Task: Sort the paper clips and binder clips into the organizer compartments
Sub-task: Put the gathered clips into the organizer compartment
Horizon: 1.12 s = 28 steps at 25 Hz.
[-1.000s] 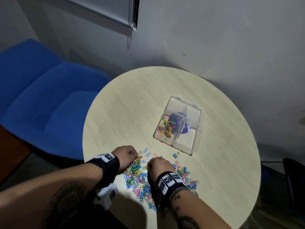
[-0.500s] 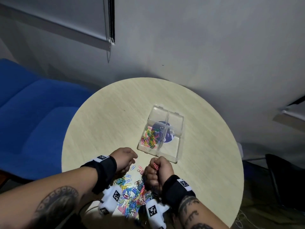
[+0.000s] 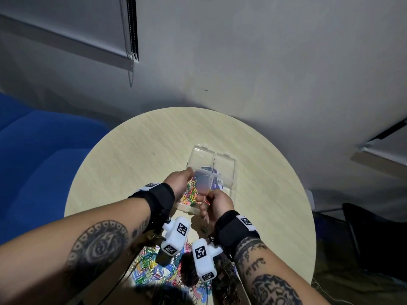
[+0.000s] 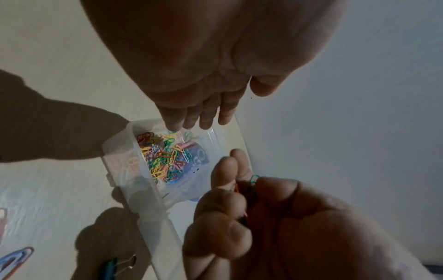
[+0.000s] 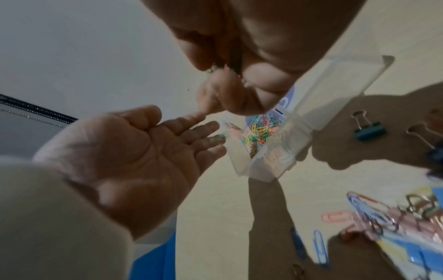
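A clear organizer (image 3: 223, 170) stands open mid-table; its near left compartment (image 4: 165, 157) holds several coloured paper clips. My left hand (image 3: 180, 180) hovers over that compartment, palm up and fingers (image 4: 199, 117) straight, holding nothing. My right hand (image 3: 211, 201) is beside it at the organizer's near edge, curled round a few paper clips (image 4: 253, 179) whose green and orange ends stick out. The loose pile of paper clips and binder clips (image 3: 152, 269) lies near me, partly hidden by my wrists.
The round pale wooden table (image 3: 132, 155) has bare room left of and behind the organizer. Two binder clips (image 5: 366, 130) lie apart beside the organizer. A blue chair (image 3: 39, 161) stands left, a grey wall behind, and a dark object (image 3: 374, 238) on the right.
Both hands have left the pile and moved forward to the organizer. The right hand came up gripping paper clips. The left hand now lies open over the paper clip compartment.
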{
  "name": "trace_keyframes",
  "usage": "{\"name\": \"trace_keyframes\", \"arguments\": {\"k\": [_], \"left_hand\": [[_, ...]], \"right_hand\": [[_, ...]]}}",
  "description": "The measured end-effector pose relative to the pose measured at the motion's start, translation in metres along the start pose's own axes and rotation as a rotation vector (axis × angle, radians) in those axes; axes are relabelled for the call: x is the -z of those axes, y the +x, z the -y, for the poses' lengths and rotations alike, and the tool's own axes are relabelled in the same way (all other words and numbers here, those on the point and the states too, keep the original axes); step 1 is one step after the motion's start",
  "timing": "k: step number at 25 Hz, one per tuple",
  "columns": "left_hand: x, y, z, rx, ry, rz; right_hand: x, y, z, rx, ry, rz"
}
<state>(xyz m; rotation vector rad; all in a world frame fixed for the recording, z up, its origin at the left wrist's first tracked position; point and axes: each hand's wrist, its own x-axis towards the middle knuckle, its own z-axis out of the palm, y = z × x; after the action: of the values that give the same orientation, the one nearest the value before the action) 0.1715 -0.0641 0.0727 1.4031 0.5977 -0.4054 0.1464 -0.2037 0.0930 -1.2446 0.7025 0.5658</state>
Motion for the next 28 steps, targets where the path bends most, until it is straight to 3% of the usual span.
{"name": "trace_keyframes", "arguments": {"k": [8,11,14,17,19,21,23,26,28], "left_hand": [[0.031,-0.011,0.007,0.028,0.035,-0.003],[0.045,-0.021,0.021,0.036,0.038,-0.012],[0.060,-0.031,0.038,-0.001,0.083,-0.058],[0.081,-0.040,0.058,-0.025,0.240,-0.066],[0.094,-0.049,0.071,-0.031,0.467,-0.110],[0.102,-0.058,0.081,-0.010,0.753,-0.139],[0.109,-0.061,0.091,0.020,0.990,-0.085],[0.116,-0.062,0.110,0.042,1.194,0.021],[0.119,-0.062,0.123,0.013,1.257,0.041]], "right_hand": [[-0.019,0.019,0.032,0.013,-0.031,-0.039],[-0.023,0.028,0.037,0.069,-0.230,-0.106],[-0.020,0.029,0.033,0.166,-0.483,-0.037],[-0.011,0.013,0.015,0.237,-0.496,0.041],[-0.008,-0.002,-0.005,0.265,-0.524,0.069],[-0.005,-0.007,-0.034,0.292,-0.721,0.092],[-0.005,0.000,-0.061,0.305,-1.072,0.128],[-0.016,0.012,-0.086,0.313,-1.547,0.217],[-0.026,0.015,-0.097,0.418,-1.776,0.270]]}}
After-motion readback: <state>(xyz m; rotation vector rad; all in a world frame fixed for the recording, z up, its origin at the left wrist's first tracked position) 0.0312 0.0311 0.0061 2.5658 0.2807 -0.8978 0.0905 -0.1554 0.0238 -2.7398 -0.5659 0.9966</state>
